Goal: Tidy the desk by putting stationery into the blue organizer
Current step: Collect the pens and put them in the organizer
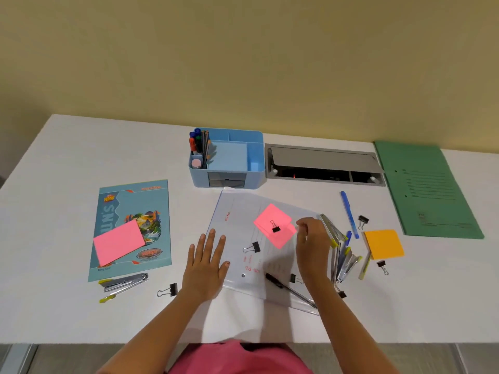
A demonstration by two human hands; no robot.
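While my spread left hand [206,265] is pinning the clear plastic folder [237,220], my curled right hand [310,238] is hovering beside pink square sticky notes [270,214]; grip unclear.

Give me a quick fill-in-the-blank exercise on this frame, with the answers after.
1. The folder at the far right is ____.
2. The sticky pad beside the blue pen is ____.
3. The upright pens stand inside the blue ____.
Missing: green; orange; organizer.
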